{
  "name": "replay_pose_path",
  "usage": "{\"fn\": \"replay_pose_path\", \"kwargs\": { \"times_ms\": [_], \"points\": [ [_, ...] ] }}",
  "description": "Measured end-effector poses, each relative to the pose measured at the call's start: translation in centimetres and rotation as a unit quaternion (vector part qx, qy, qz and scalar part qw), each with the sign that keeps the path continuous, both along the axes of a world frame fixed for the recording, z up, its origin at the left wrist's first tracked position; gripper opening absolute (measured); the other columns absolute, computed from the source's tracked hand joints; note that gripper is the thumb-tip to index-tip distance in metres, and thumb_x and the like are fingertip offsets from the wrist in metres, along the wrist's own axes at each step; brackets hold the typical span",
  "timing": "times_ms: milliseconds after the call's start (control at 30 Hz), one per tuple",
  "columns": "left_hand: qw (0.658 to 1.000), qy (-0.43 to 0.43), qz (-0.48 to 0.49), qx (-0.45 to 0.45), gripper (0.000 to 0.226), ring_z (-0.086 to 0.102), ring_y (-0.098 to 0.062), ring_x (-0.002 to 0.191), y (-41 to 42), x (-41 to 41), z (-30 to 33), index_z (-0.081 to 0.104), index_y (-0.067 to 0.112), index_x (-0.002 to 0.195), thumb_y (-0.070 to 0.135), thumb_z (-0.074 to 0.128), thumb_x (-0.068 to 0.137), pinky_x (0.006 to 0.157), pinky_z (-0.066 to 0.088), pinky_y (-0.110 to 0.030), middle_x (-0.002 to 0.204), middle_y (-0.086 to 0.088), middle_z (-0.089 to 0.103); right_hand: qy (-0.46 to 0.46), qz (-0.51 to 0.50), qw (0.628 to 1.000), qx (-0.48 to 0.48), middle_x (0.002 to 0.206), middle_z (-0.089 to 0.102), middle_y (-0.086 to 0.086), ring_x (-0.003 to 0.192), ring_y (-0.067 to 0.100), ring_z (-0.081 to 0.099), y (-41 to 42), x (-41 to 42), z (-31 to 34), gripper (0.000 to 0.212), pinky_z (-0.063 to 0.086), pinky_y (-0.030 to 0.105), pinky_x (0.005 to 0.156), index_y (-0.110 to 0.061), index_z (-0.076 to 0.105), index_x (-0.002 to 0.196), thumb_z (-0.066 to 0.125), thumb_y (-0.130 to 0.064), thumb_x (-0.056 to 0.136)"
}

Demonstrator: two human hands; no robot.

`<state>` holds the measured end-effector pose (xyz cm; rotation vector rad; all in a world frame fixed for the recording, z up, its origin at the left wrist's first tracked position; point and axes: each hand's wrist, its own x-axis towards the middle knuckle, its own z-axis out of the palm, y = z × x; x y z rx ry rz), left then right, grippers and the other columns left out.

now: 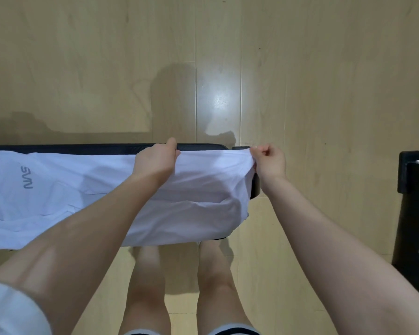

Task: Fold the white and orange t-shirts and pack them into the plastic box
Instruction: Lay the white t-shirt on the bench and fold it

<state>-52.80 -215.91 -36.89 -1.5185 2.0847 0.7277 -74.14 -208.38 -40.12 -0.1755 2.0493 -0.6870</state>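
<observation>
A white t-shirt [87, 189] with grey lettering lies spread along a narrow black table [82, 148], running from the left edge of the view to the table's right end. My left hand [155, 160] grips the shirt's far edge near the middle of the table. My right hand [269, 160] pinches the shirt's far right corner just past the table's end. The shirt's right part hangs over the near edge. No orange t-shirt or plastic box is in view.
Light wooden floor [228, 68] surrounds the table. A black frame or stand [414, 201] is at the right edge. My bare legs [184, 286] stand below the table's near edge.
</observation>
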Motion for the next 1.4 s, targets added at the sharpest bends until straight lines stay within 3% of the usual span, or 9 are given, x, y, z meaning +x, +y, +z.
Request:
{"fn": "replay_pose_path", "kwargs": {
  "times_ms": [133,200,267,333,467,667,867,1100,1400],
  "points": [
    [0.996,0.068,0.060,-0.022,0.016,0.050,-0.032,0.074,1.2,-0.4,-0.1,0.042,0.008,0.102,0.023,0.043,0.095,0.058,0.035,-0.037,0.080,-0.009,0.055,0.092,-0.021,0.992,0.083,0.110,0.059,0.008,0.098,0.025,0.052,0.5,0.4,-0.1,0.012,0.038,0.031,0.086,-0.014,0.056,0.101,0.051,-0.019,0.091],
    [0.994,0.077,-0.013,-0.080,0.046,0.056,-0.033,0.082,2.4,0.2,-0.7,0.044,0.007,0.114,0.023,0.069,0.080,0.063,0.044,-0.040,0.094,-0.014,0.057,0.233,0.152,0.955,0.108,0.142,0.040,0.009,0.128,0.028,0.037,1.1,2.1,0.6,0.041,0.028,0.038,0.105,-0.012,0.041,0.132,0.045,-0.026,0.094],
    [0.992,0.053,-0.031,-0.113,0.079,0.057,-0.037,0.100,3.7,1.1,-1.3,0.038,0.010,0.126,0.030,0.082,0.063,0.079,0.047,-0.042,0.115,-0.019,0.056,0.293,0.323,0.898,-0.048,0.153,0.024,0.010,0.140,0.028,0.022,2.0,5.3,1.2,0.054,0.015,0.041,0.114,-0.012,0.029,0.142,0.041,-0.030,0.093],
    [0.996,0.030,0.033,-0.072,0.093,0.024,-0.035,0.138,4.7,2.0,-1.9,0.017,0.016,0.146,0.044,0.069,0.074,0.108,0.023,-0.045,0.151,-0.018,0.022,0.242,0.472,0.829,-0.174,0.155,0.020,0.011,0.141,0.026,0.013,3.0,8.7,0.8,0.059,0.005,0.039,0.115,-0.017,0.023,0.144,0.038,-0.036,0.089],
    [0.992,-0.010,0.125,-0.035,0.091,-0.013,-0.026,0.143,6.0,4.9,-2.6,-0.009,0.015,0.147,0.058,0.043,0.087,0.115,-0.002,-0.040,0.155,-0.010,-0.018,0.284,0.644,0.690,-0.169,0.151,0.032,0.006,0.139,0.020,0.017,5.3,10.6,-2.0,0.064,0.003,0.040,0.114,-0.021,0.021,0.143,0.034,-0.047,0.087],
    [0.971,0.004,0.239,-0.026,0.073,-0.006,-0.030,0.143,5.1,10.9,-1.2,0.002,0.009,0.148,0.042,0.039,0.095,0.116,0.007,-0.039,0.155,-0.016,-0.014,0.364,0.619,0.692,-0.075,0.151,0.030,0.013,0.139,0.027,0.018,5.9,10.4,-0.8,0.068,0.005,0.044,0.113,-0.010,0.031,0.141,0.039,-0.047,0.085],
    [0.904,0.081,0.407,-0.104,0.046,0.019,-0.032,0.137,2.4,17.1,0.3,0.035,0.001,0.137,0.020,0.043,0.095,0.110,0.022,-0.039,0.152,-0.017,0.013,0.317,0.652,0.660,-0.200,0.136,0.052,0.016,0.123,0.033,0.051,2.0,20.7,1.3,0.058,0.041,0.045,0.101,-0.010,0.060,0.119,0.078,-0.020,0.064],
    [0.813,0.158,0.547,-0.118,0.046,0.035,-0.019,0.130,-1.4,25.7,0.6,0.027,0.011,0.141,0.016,0.035,0.097,0.102,0.029,-0.024,0.147,-0.006,0.027,0.314,0.652,0.642,-0.253,0.111,0.065,0.016,0.100,0.035,0.063,-4.1,31.6,1.6,0.049,0.052,0.041,0.084,-0.004,0.063,0.107,0.069,-0.002,0.059],
    [0.986,-0.048,0.089,-0.132,0.050,0.023,-0.030,0.135,-8.8,36.5,-1.5,0.041,0.016,0.135,0.000,0.045,0.087,0.106,0.017,-0.040,0.149,-0.010,0.028,0.438,0.643,0.612,-0.143,0.060,0.048,0.002,0.050,0.023,0.045,-10.2,39.0,1.1,0.014,0.023,0.026,0.047,-0.015,0.048,0.063,0.059,-0.012,0.055]
  ]
}}
